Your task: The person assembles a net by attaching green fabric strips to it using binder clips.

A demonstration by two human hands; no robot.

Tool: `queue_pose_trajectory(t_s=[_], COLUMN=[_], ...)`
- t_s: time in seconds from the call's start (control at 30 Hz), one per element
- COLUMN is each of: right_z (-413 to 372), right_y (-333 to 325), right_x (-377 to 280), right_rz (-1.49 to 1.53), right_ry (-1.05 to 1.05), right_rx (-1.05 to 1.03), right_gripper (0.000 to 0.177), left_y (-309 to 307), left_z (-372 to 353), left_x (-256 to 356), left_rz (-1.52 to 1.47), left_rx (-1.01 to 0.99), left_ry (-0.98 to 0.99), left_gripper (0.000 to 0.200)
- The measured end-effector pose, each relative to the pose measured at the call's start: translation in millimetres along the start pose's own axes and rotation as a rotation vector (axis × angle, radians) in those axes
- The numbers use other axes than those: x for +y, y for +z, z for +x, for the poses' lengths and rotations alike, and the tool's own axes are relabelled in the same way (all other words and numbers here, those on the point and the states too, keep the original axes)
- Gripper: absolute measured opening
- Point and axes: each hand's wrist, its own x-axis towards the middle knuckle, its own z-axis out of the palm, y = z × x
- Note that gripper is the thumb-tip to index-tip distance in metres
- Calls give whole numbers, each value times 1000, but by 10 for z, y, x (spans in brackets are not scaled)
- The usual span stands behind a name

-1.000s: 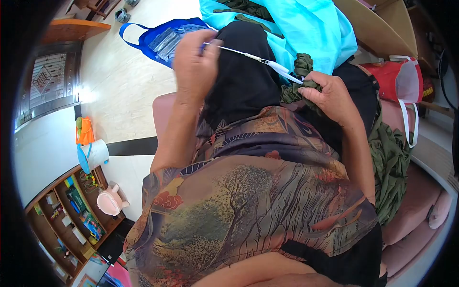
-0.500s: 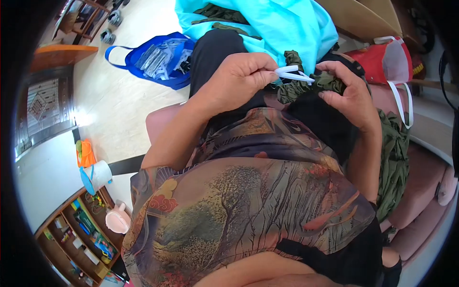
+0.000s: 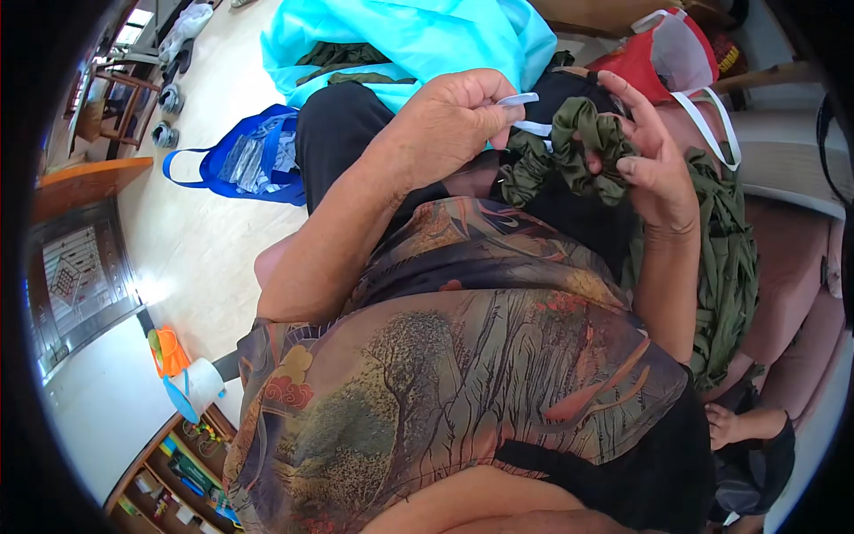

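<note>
My left hand [image 3: 454,120] is closed in a pinch on a narrow white elastic band [image 3: 520,99], whose end sticks out past the thumb. A lower stretch of the band runs toward a gathered olive-green scrunchie [image 3: 576,147]. My right hand [image 3: 660,169] holds the ruffled cloth between thumb and curled fingers, with the index finger stretched upward. The scrunchie hangs in uneven folds over my lap, between the two hands. Whether the band passes inside the cloth is hidden.
A bright cyan cloth bag [image 3: 418,40] with green fabric lies ahead. On the floor at left is a blue bag [image 3: 213,169] of clear packets. At right are a red bag [image 3: 654,67] and piled green fabric [image 3: 725,294]; another person's hand [image 3: 725,425] shows behind.
The green cloth has opened from a bunched piece into looser, looped folds at my right hand. Less of the white band shows by my left hand. The view has shifted.
</note>
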Motion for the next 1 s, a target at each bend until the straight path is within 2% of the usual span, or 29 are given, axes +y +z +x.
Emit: queue_pose_trajectory(t_s=[0.07, 0.17, 0.27, 0.37, 0.4, 0.5, 0.53, 0.67, 0.7, 0.77, 0.9, 0.93, 1.0], right_z=[-26, 30, 102, 213, 247, 293, 295, 188, 197, 183, 310, 278, 209], right_y=[0, -62, 25, 134, 142, 101, 67, 13, 77, 306, 206, 221, 161], right_x=[-5, -3, -189, -295, -272, -298, -236, 102, 177, 247, 294, 230, 48], right_rz=[39, -64, -274, -391, -349, -38, -49, -270, -306, -117, -162, -97, -196], right_ry=[-2, 13, 68, 6, -50, -138, -191, -62, -128, -121, -115, -54, -2], right_rx=[77, 122, 0, -1, 64, 178, 244, 127, 66, 58, 80, 172, 189], right_gripper=[89, 75, 67, 60, 55, 54, 45, 45, 47, 43, 27, 20, 18], left_y=[27, 94, 228, 332, 352, 258, 217, 126, 131, 156, 97, 63, 25], left_z=[25, 71, 168, 212, 255, 267, 278, 310, 313, 323, 359, 352, 340], left_x=[43, 34, 6, 116, 115, 222, 208, 111, 111, 114, 80, 99, 151], left_rz=[55, 183, 431, 289, 262, -39, -135, -475, -504, -559, -612, -573, -498], left_rx=[14, 13, 58, -46, -21, 183, 208, 137, 124, 87, 65, 43, -8], left_ry=[11, 143, 409, 324, 347, 55, 10, 4, 5, 2, 17, 15, 9], left_gripper=[13, 23, 38, 46, 35, 22, 12, 15, 15, 15, 19, 22, 27])
